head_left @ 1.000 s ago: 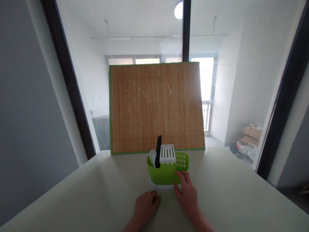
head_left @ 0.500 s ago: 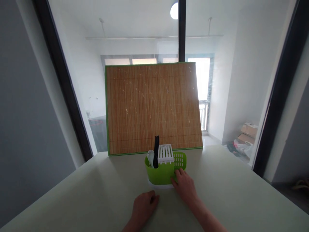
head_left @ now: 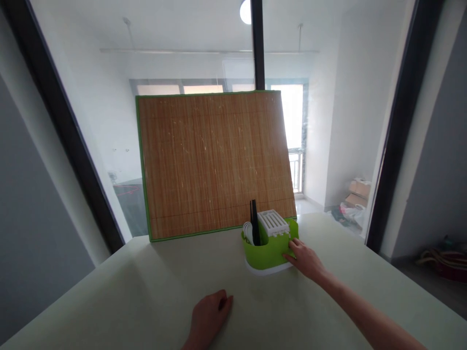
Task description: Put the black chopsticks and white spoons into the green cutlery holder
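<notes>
Here, one rounded green plastic caddy [head_left: 266, 253] with one white base [head_left: 268, 270] is gripped at its right end by the right hand [head_left: 305, 256]. It is placed on one pale tabletop [head_left: 164, 287], before the lower right corner of one brown, green-edged slatted mat [head_left: 215, 160]. It is topped by one white slotted rack [head_left: 273, 222]; white spoons [head_left: 247, 232] and black chopsticks [head_left: 256, 227], too bunched to be counted, are held upright beside it. The left hand [head_left: 211, 312] is rested nearby, loosely curled closed.
</notes>
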The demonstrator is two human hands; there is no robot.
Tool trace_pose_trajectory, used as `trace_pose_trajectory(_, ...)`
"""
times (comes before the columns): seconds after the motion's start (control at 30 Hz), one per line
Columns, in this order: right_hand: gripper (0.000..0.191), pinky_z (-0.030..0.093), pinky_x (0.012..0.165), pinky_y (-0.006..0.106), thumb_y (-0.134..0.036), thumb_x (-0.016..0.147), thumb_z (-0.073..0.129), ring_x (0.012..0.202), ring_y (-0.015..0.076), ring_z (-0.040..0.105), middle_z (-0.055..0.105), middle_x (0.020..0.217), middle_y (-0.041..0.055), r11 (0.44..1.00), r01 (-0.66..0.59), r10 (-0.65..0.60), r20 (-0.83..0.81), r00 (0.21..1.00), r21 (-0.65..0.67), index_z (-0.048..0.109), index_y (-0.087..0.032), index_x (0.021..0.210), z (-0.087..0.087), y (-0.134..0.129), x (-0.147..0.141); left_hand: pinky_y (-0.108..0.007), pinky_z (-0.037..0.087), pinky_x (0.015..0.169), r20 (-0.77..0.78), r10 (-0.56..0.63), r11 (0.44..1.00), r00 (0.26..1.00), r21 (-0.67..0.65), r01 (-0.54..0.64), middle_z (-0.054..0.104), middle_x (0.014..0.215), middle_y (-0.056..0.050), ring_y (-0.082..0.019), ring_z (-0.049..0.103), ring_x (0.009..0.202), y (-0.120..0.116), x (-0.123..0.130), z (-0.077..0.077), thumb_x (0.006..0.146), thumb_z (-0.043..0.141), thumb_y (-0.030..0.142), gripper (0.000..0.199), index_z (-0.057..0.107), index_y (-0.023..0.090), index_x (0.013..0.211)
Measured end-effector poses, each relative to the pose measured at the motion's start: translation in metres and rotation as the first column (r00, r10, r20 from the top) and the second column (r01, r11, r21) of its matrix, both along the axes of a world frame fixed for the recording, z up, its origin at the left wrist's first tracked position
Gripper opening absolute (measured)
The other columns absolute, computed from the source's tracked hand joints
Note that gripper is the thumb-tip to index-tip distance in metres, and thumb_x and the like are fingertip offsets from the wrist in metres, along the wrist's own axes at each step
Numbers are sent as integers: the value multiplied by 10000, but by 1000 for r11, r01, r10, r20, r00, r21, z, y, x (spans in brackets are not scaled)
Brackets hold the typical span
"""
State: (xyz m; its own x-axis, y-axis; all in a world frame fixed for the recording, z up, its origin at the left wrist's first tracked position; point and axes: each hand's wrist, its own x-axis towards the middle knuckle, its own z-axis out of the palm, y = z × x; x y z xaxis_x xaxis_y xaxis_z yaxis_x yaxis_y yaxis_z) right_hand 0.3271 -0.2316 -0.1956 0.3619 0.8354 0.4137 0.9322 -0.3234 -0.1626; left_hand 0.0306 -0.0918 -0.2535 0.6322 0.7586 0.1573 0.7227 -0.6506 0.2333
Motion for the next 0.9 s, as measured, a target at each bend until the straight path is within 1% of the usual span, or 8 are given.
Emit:
trace_pose_trajectory(0.17,165,459,722,282,-315,851,532,907,213,570,581,988,93,998,63,-63,-16,998,-16,562,-174,932,2,-21,60,-254,272,570,-1,-8,1000,1000,-14,8,624,670,-15,-163,556,637,2,0,-2,868,311,484,412,557,206,689)
trace_pose_trajectory(0.27,181,463,729,304,-314,839,544,901,233,577,593,959,111,992,128,-128,-25,991,-18,579,-159,926,5,-30,94,-252,274,571,-7,0,1000,1000,-5,0,621,669,-16,-160,555,637,2,0,-3,866,311,490,415,549,202,686)
trace_pose_trajectory(0.37,202,462,755,311,-295,834,546,940,244,575,600,980,127,982,191,-191,-37,981,-4,585,-151,970,8,-39,121,-249,278,572,1,1,1000,1000,3,-1,623,679,-16,-155,559,646,1,0,-3,868,299,494,424,549,200,693)
trace_pose_trajectory(0.47,209,468,754,320,-275,827,542,916,248,592,607,980,141,966,258,-256,-57,965,17,588,-147,986,12,-49,141,-251,280,573,3,2,1000,1000,8,-2,623,676,-14,-156,562,646,1,0,-1,873,293,488,425,550,202,692)
trace_pose_trajectory(0.57,210,470,772,334,-276,823,530,902,246,599,609,985,143,953,300,-296,-76,952,50,586,-155,986,14,-57,154,-256,280,569,-13,8,1000,1000,3,-8,621,668,-13,-159,562,640,0,0,1,872,300,478,415,549,202,687)
trace_pose_trajectory(0.7,236,472,796,362,-268,832,488,895,245,599,602,1004,143,939,326,-317,-87,944,111,566,-157,1025,14,-63,159,-257,279,565,-13,13,1000,1000,17,-13,621,666,-12,-161,564,640,0,0,1,873,300,474,413,543,203,678)
trace_pose_trajectory(0.8,320,460,837,392,-270,834,470,990,270,559,564,1094,158,928,329,-321,-76,944,174,516,-144,1125,13,-67,156,-254,286,568,-16,6,1000,1000,18,-6,625,675,-11,-161,568,644,1,0,0,873,300,473,409,537,204,675)
trace_pose_trajectory(0.9,384,424,888,424,-291,868,406,1102,290,480,507,1180,165,909,338,-334,-59,941,244,443,-137,1218,6,-71,145,-253,301,580,-26,-1,1000,1000,17,2,630,688,-16,-164,576,660,2,0,1,870,302,474,407,532,202,674)
